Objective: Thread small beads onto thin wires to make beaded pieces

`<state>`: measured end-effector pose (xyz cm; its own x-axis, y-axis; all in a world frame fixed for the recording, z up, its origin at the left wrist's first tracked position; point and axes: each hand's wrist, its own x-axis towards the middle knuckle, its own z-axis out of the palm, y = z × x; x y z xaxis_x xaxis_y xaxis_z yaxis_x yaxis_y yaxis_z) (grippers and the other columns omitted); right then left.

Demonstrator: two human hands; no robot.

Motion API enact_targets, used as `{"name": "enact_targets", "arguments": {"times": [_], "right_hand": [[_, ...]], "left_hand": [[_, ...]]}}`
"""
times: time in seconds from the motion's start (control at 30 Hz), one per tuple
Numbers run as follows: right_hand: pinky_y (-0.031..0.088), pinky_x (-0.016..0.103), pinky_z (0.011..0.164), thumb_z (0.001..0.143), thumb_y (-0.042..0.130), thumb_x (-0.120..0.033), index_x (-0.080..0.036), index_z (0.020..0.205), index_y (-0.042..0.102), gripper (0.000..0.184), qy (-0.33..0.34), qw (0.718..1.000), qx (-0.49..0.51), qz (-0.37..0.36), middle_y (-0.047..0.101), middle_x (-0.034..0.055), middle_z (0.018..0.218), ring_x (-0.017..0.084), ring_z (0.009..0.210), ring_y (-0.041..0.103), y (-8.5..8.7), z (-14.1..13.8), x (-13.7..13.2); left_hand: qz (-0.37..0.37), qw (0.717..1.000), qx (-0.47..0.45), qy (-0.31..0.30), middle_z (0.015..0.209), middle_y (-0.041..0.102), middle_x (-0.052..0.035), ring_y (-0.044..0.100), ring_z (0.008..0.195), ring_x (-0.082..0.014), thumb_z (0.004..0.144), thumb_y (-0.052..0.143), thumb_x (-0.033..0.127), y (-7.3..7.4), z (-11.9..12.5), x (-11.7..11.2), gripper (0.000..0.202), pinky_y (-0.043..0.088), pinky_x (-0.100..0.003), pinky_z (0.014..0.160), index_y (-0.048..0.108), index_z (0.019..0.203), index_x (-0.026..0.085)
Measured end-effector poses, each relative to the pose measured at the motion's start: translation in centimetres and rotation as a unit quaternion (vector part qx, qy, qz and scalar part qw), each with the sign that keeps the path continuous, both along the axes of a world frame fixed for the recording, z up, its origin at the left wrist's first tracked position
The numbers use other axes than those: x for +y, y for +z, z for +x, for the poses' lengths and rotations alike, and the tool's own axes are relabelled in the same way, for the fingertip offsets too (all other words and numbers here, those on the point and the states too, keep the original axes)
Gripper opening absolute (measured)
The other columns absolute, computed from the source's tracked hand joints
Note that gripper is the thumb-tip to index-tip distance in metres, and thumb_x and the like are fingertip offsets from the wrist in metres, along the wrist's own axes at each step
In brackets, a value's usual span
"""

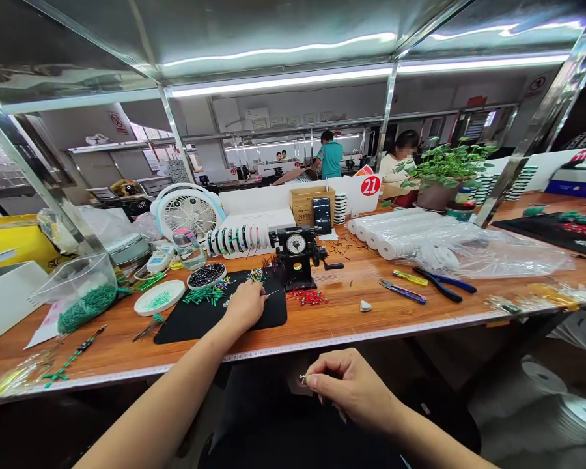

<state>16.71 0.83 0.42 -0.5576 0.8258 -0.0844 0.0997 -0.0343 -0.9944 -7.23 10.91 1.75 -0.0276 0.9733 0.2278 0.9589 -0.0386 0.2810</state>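
My left hand (244,306) rests over a black mat (254,326) on the wooden table (342,306), its fingers pinching a thin metal needle or wire (272,294). Around it lie loose green beaded pieces (205,296) and a bowl of dark beads (206,276). Red beaded pieces (307,298) sit just past the mat. A black hand-cranked counter machine (295,251) stands beyond my fingers. Below the table edge, my right hand (351,384) pinches a small metal piece (303,377) and touches nothing else.
Blue-handled pliers (444,284) and plastic-wrapped white rolls (400,233) lie on the right. A white fan (187,212) and a bag of green beads (86,306) stand left. Metal shelf posts (388,111) rise from the table. Co-workers (329,155) are beyond it.
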Motion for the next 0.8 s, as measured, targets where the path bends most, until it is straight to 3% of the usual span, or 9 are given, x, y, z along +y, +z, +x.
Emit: {"name": "enact_targets", "arguments": {"times": [0.13, 0.23, 0.3, 0.33, 0.4, 0.47, 0.5, 0.63, 0.8], "right_hand": [[0.032, 0.019, 0.045, 0.078, 0.059, -0.032, -0.011, 0.067, 0.067, 0.025, -0.027, 0.998, 0.024, 0.06, 0.053, -0.0006, 0.052, 0.007, 0.047, 0.042, 0.1, -0.2, 0.0], [0.037, 0.022, 0.052, 0.08, 0.057, -0.032, -0.013, 0.069, 0.068, 0.025, -0.041, 0.992, 0.053, 0.103, 0.055, 0.0006, 0.056, 0.01, 0.053, 0.047, 0.5, 0.0, -0.1], [0.04, 0.024, 0.057, 0.082, 0.055, -0.031, -0.014, 0.07, 0.067, 0.024, -0.058, 0.986, 0.05, 0.15, 0.057, 0.0018, 0.06, 0.012, 0.058, 0.05, 0.7, 0.1, -0.1], [0.041, 0.025, 0.059, 0.083, 0.054, -0.029, -0.014, 0.071, 0.068, 0.023, -0.069, 0.98, 0.042, 0.181, 0.059, 0.0025, 0.062, 0.013, 0.06, 0.052, 0.8, 0.1, -0.1], [0.042, 0.026, 0.063, 0.084, 0.052, -0.025, -0.015, 0.076, 0.068, 0.02, -0.09, 0.963, 0.025, 0.252, 0.06, 0.0033, 0.066, 0.013, 0.063, 0.053, 0.8, 0.0, -0.1], [0.042, 0.026, 0.065, 0.084, 0.051, -0.021, -0.015, 0.081, 0.068, 0.018, -0.101, 0.944, 0.022, 0.314, 0.061, 0.0038, 0.069, 0.014, 0.065, 0.054, 0.7, -0.2, -0.1], [0.042, 0.025, 0.065, 0.084, 0.051, -0.019, -0.015, 0.083, 0.067, 0.017, -0.102, 0.936, 0.024, 0.337, 0.061, 0.0041, 0.07, 0.014, 0.066, 0.054, 0.7, -0.3, -0.2], [0.042, 0.024, 0.063, 0.084, 0.049, -0.015, -0.015, 0.086, 0.066, 0.016, -0.101, 0.919, 0.022, 0.381, 0.058, 0.0048, 0.071, 0.013, 0.066, 0.054, 0.4, -0.8, -0.3], [0.042, 0.025, 0.063, 0.085, 0.049, -0.014, -0.016, 0.087, 0.065, 0.017, -0.105, 0.915, 0.014, 0.39, 0.058, 0.0043, 0.071, 0.013, 0.066, 0.054, 0.3, -0.9, -0.5]], "left_hand": [[0.031, 0.999, -0.034, 0.019, 0.086, 0.055, -0.014, 0.051, 0.091, -0.0275, 0.082, 0.042, 0.013, 0.8, 0.9, -1.2, 0.01, 0.036, -0.042, 0.084, 0.053, 0.082, 0.013], [0.049, 0.994, -0.094, 0.0, 0.083, 0.054, -0.009, 0.053, 0.08, -0.0216, 0.088, 0.033, 0.017, 1.6, 2.3, -4.3, 0.016, 0.04, -0.036, 0.076, 0.047, 0.094, 0.014], [0.02, 0.983, -0.173, -0.052, 0.079, 0.053, -0.0035, 0.051, 0.067, -0.0151, 0.091, 0.031, 0.024, 2.0, 3.5, -7.3, 0.018, 0.041, -0.027, 0.063, 0.046, 0.099, 0.018], [-0.043, 0.949, -0.296, -0.098, 0.076, 0.051, -0.002, 0.046, 0.06, -0.0126, 0.091, 0.034, 0.028, 2.1, 4.1, -8.9, 0.02, 0.038, -0.024, 0.055, 0.046, 0.103, 0.017], [-0.187, 0.837, -0.497, -0.133, 0.07, 0.046, 0.0013, 0.031, 0.047, -0.0074, 0.089, 0.04, 0.032, 2.2, 5.2, -11.6, 0.029, 0.025, -0.02, 0.042, 0.044, 0.114, 0.017], [-0.261, 0.731, -0.618, -0.129, 0.068, 0.043, 0.0026, 0.021, 0.044, -0.0048, 0.085, 0.048, 0.03, 2.1, 5.8, -13.6, 0.037, 0.015, -0.018, 0.039, 0.044, 0.119, 0.018], [-0.272, 0.695, -0.654, -0.12, 0.068, 0.042, 0.0027, 0.019, 0.044, -0.0042, 0.083, 0.052, 0.028, 2.0, 6.0, -14.2, 0.039, 0.012, -0.018, 0.039, 0.045, 0.121, 0.018], [-0.27, 0.621, -0.73, -0.095, 0.066, 0.043, 0.0019, 0.022, 0.044, -0.0032, 0.08, 0.056, 0.018, 1.4, 6.0, -15.0, 0.041, 0.011, -0.017, 0.038, 0.051, 0.12, 0.022], [-0.277, 0.583, -0.759, -0.087, 0.064, 0.046, 0.0008, 0.024, 0.043, -0.0027, 0.079, 0.057, 0.016, 1.0, 5.8, -15.0, 0.041, 0.013, -0.015, 0.037, 0.054, 0.119, 0.024]]}}
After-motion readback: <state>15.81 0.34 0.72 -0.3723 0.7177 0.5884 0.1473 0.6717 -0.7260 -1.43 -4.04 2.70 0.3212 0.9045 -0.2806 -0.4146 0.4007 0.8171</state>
